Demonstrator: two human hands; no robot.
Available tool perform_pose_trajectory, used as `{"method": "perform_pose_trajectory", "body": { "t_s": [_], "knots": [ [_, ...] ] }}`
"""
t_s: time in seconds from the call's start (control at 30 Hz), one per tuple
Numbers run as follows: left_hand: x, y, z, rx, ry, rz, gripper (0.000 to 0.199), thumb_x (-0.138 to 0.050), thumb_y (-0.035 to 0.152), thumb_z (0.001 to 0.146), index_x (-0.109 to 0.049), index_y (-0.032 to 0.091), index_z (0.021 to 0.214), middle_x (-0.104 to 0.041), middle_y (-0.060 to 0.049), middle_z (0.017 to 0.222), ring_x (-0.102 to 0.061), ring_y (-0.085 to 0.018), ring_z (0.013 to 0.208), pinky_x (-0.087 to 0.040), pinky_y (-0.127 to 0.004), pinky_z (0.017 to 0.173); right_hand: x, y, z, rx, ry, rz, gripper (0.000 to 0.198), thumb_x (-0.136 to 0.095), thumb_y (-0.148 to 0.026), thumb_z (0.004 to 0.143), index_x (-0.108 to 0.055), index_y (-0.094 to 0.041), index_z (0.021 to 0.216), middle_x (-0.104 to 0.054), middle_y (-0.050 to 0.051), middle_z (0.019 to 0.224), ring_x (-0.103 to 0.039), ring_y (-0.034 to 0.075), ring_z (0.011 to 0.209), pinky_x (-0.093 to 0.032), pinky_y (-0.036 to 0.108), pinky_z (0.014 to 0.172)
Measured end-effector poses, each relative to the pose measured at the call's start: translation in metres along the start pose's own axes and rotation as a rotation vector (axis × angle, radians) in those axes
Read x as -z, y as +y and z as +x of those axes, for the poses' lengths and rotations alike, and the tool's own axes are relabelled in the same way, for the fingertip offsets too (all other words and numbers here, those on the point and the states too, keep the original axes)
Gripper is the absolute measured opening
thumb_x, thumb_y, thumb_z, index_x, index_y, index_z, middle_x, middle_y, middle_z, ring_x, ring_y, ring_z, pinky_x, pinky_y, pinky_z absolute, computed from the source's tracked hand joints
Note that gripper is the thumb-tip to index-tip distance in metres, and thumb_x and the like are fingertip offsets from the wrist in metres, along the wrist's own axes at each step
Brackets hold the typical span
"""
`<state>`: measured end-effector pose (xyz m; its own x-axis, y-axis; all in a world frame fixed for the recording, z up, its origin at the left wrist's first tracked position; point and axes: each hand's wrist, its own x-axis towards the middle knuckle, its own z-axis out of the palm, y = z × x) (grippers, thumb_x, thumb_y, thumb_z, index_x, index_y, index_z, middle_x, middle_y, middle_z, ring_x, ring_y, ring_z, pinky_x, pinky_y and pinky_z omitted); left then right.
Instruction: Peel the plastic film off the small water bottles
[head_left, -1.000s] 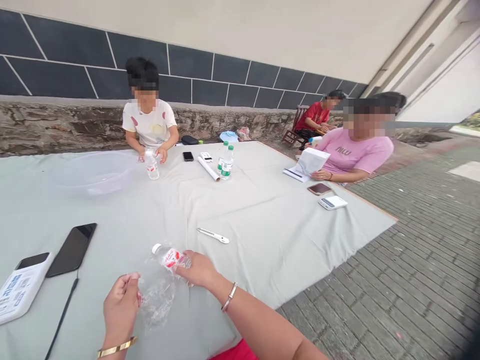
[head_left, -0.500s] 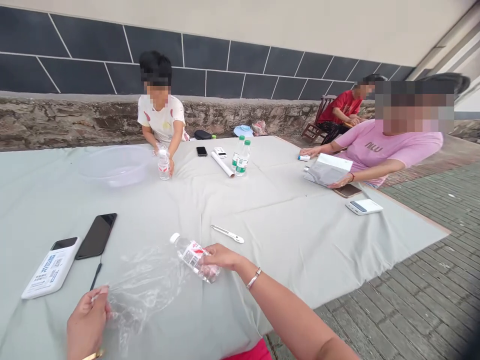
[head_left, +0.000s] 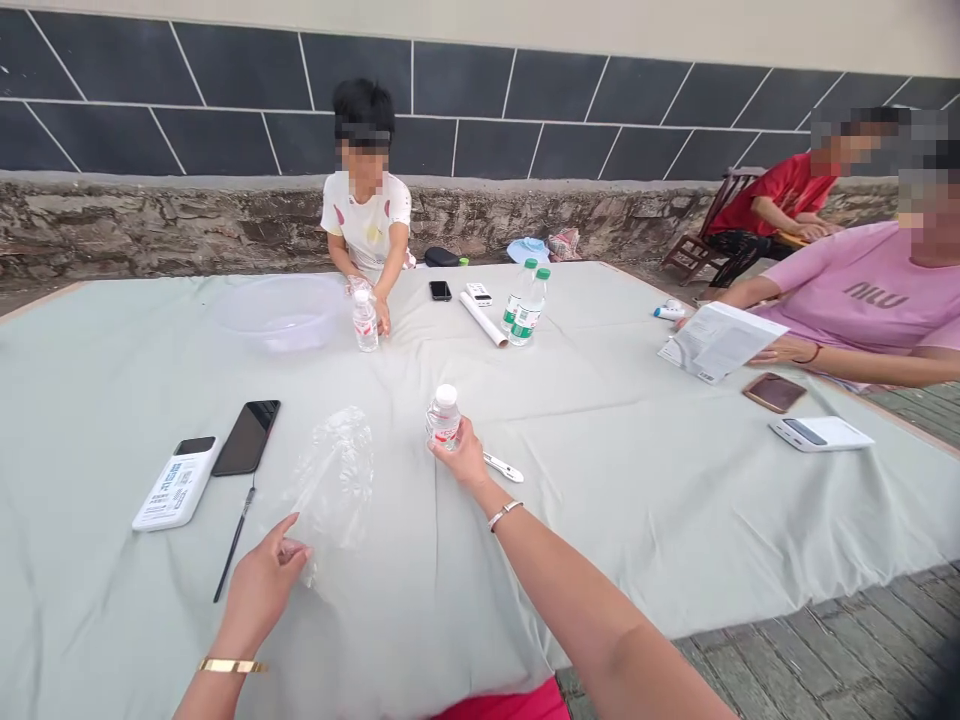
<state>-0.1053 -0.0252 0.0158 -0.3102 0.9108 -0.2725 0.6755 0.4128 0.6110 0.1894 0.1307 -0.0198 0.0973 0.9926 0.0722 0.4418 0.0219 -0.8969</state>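
Note:
My right hand (head_left: 463,456) is wrapped around a small clear water bottle (head_left: 444,418) with a white cap and a red-and-white label. The bottle is upright on the cloth-covered table. Just beside that hand lies a white utility knife (head_left: 504,467), partly hidden by it. My left hand (head_left: 271,570) hovers at the near edge of a crumpled clear plastic bag (head_left: 337,465), thumb and index finger apart, with nothing gripped. To its left are a black phone (head_left: 246,437), a white power bank (head_left: 176,485) and a thin dark strap (head_left: 235,545).
Across the table (head_left: 600,520), a person in white (head_left: 367,215) holds another bottle (head_left: 365,322) by a clear basin (head_left: 281,312). Green-capped bottles (head_left: 527,310) stand beside a white roll (head_left: 484,320). At right, a person in pink (head_left: 877,290) holds a white printed packet (head_left: 720,343).
My right hand has moved the bottle away from me and turned it from tilted to upright. My left hand has let go of the plastic bag. The view has swung right.

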Motion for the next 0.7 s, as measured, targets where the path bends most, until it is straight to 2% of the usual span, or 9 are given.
{"method": "perform_pose_trajectory", "body": {
  "t_s": [0.1,0.33,0.43,0.53,0.63,0.7],
  "knots": [
    [-0.003,0.003,0.002,-0.012,0.016,0.137,0.049,-0.045,0.036,0.074,-0.054,0.016,0.118,-0.069,-0.005,0.080,-0.064,-0.024,0.075,-0.046,-0.033,0.068,-0.001,0.004,-0.002,0.012,-0.009,0.046,0.061,-0.071,-0.036,0.064,-0.042,-0.021,0.115,-0.063,0.008,0.113,-0.059,0.022,0.106,-0.045,0.038,0.090],
    [-0.030,0.031,-0.005,-0.120,-0.094,0.119,0.032,-0.043,0.030,0.080,-0.060,0.018,0.105,-0.067,-0.005,0.079,-0.062,-0.020,0.074,-0.043,-0.029,0.068,-0.010,-0.004,0.015,-0.044,0.027,-0.103,0.058,-0.069,-0.038,0.068,-0.042,-0.023,0.117,-0.064,0.005,0.110,-0.061,0.023,0.099,-0.047,0.036,0.084],
    [-0.039,0.043,-0.014,-0.202,-0.132,0.166,0.022,-0.046,0.025,0.079,-0.060,0.019,0.094,-0.067,-0.004,0.079,-0.061,-0.019,0.075,-0.041,-0.028,0.070,-0.013,-0.010,0.031,-0.058,0.044,-0.223,0.055,-0.068,-0.040,0.069,-0.044,-0.023,0.115,-0.064,0.006,0.107,-0.061,0.023,0.096,-0.046,0.035,0.080],
    [-0.044,0.049,-0.027,-0.265,-0.154,0.243,0.016,-0.049,0.021,0.076,-0.060,0.019,0.088,-0.064,-0.003,0.072,-0.059,-0.019,0.068,-0.039,-0.029,0.065,-0.018,-0.013,0.053,-0.050,0.090,-0.328,0.056,-0.069,-0.044,0.067,-0.047,-0.021,0.114,-0.065,0.008,0.103,-0.058,0.026,0.102,-0.045,0.035,0.080],
    [-0.049,0.049,-0.037,-0.284,-0.185,0.280,0.018,-0.047,0.018,0.076,-0.061,0.021,0.088,-0.062,-0.002,0.066,-0.059,-0.021,0.065,-0.040,-0.032,0.067,-0.027,-0.014,0.081,-0.079,0.101,-0.310,0.059,-0.068,-0.045,0.068,-0.045,-0.020,0.116,-0.065,0.009,0.102,-0.058,0.026,0.100,-0.045,0.034,0.078],
    [-0.053,0.045,-0.040,-0.288,-0.210,0.284,0.024,-0.044,0.018,0.077,-0.062,0.024,0.091,-0.065,-0.003,0.069,-0.061,-0.023,0.069,-0.042,-0.034,0.071,-0.036,-0.013,0.100,-0.096,0.100,-0.236,0.059,-0.067,-0.044,0.069,-0.043,-0.021,0.118,-0.065,0.008,0.106,-0.060,0.024,0.095,-0.046,0.032,0.076]
  ]
}}
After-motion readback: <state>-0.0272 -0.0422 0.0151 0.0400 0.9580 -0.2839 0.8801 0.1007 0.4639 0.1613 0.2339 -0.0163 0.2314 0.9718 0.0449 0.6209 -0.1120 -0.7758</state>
